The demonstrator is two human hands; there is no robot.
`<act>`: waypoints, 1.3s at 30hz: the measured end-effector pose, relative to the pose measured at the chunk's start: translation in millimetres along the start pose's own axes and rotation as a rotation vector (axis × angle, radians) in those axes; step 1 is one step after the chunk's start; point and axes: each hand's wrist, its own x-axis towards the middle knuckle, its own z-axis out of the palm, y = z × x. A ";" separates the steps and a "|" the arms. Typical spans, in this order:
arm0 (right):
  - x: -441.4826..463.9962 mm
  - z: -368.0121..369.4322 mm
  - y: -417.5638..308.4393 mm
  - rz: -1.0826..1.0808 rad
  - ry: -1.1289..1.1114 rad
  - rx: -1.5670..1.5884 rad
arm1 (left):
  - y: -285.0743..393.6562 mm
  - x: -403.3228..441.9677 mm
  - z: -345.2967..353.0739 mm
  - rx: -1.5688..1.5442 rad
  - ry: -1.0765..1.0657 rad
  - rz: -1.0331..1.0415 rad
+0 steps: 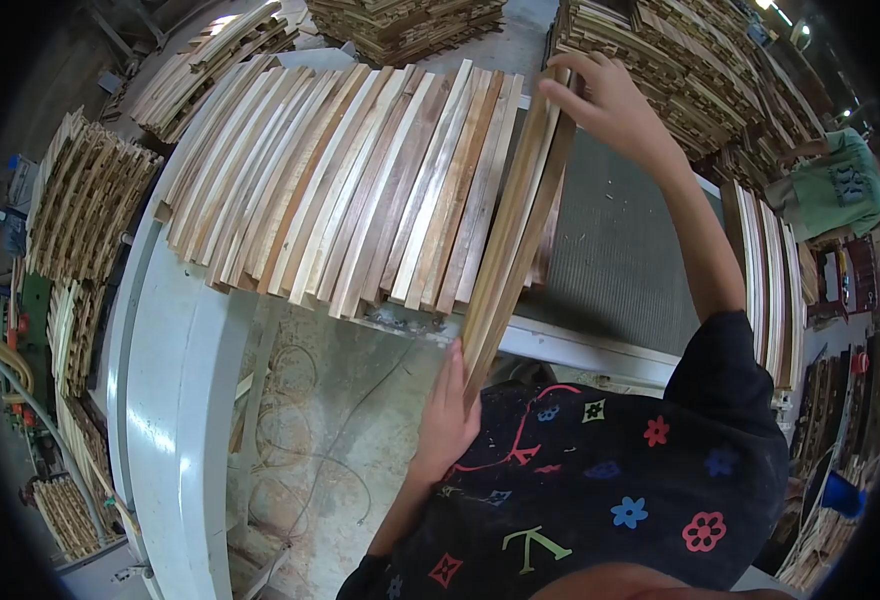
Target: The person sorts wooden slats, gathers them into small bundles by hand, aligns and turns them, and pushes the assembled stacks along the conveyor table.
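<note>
Several long wooden strips [515, 235] are held together between my two hands, tilted across the front edge of the machine bed. My right hand [600, 100] grips their far end, with thumb and fingers round the top. At the near end, my left hand [450, 415] presses against the left side of the strips, its fingers pointing up along them. Left of the held strips, a long row of wooden strips [360, 190] lies side by side, their near ends uneven. The far right strips of that row are partly hidden behind the held ones.
A dark ribbed belt [610, 250] lies right of the held strips. A white metal frame [175, 400] curves along the left. Stacked wood stands at the left [90, 195], back [400, 25] and right [765, 280]. A person in a green shirt [840, 185] is at the right.
</note>
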 end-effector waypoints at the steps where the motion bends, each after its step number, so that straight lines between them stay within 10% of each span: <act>1: -19.6 -7.5 -16.3 -0.067 0.078 -0.022 | -3.0 -16.1 -8.9 -0.001 -0.021 -0.006; 8: -133.2 -81.6 -60.8 0.113 0.228 0.061 | -1.0 -55.4 -66.2 0.049 -0.197 0.274; 13: -202.6 -61.9 45.9 0.558 0.143 0.244 | 10.0 -15.7 -38.5 -0.209 -0.407 0.273; 15: -220.0 -43.4 45.9 0.212 0.138 -0.149 | 5.7 -11.3 -26.7 -0.223 -0.498 0.230; 19: -237.3 -27.6 12.5 -0.211 -0.463 0.032 | 7.2 13.8 -33.5 -0.206 -0.628 0.167; 26: -239.6 19.5 19.9 -0.480 -0.776 -0.020 | 8.5 25.6 -46.1 -0.211 -0.670 0.103; 28: -236.2 6.6 14.2 -0.441 -0.597 -0.055 | 8.1 29.5 -64.9 -0.280 -0.618 0.042; 33: -191.8 -26.3 4.4 -0.029 -0.192 -0.027 | -20.9 8.8 -86.1 -0.563 0.429 -0.026; 39: -135.2 51.1 58.9 0.617 0.007 0.189 | -72.0 -47.4 -77.7 -0.480 0.458 -0.397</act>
